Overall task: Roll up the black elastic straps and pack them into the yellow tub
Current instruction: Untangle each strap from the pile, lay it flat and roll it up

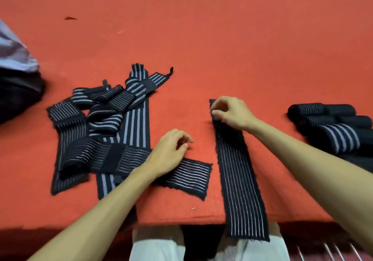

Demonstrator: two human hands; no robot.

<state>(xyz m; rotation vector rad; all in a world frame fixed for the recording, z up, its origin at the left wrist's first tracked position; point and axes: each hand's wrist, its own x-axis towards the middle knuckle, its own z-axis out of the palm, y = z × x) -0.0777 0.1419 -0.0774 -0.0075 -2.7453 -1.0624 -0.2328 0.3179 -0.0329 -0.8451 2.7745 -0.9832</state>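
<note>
Flat strap (240, 180): lies lengthwise on the red tabletop (222, 38). Its far end is under my right hand and its near end hangs over the edge toward my lap.
Right hand (232, 113): fingers (217, 112) are curled narrow and pinch the strap's far end, where I judge the roll should begin.
Left hand (169, 151): wrist rests on a crosswise strap (191, 176). The fingers are loosely curled and hold nothing.
Loose pile (105, 115): a tangle of unrolled straps to my left, overlapping each other.
Rolled straps (331, 127): a cluster of finished rolls at my right, touching one another.
Yellow tub: not in view.
Handling, my guess: light, soft, floppy and stretchy, with a fuzzy edge that grips the cloth more than it slides. A roll probably springs loose unless kept tight.
Where to hold: both corners of the far end, thumbs underneath, to keep the edges square while turning it over.
</note>
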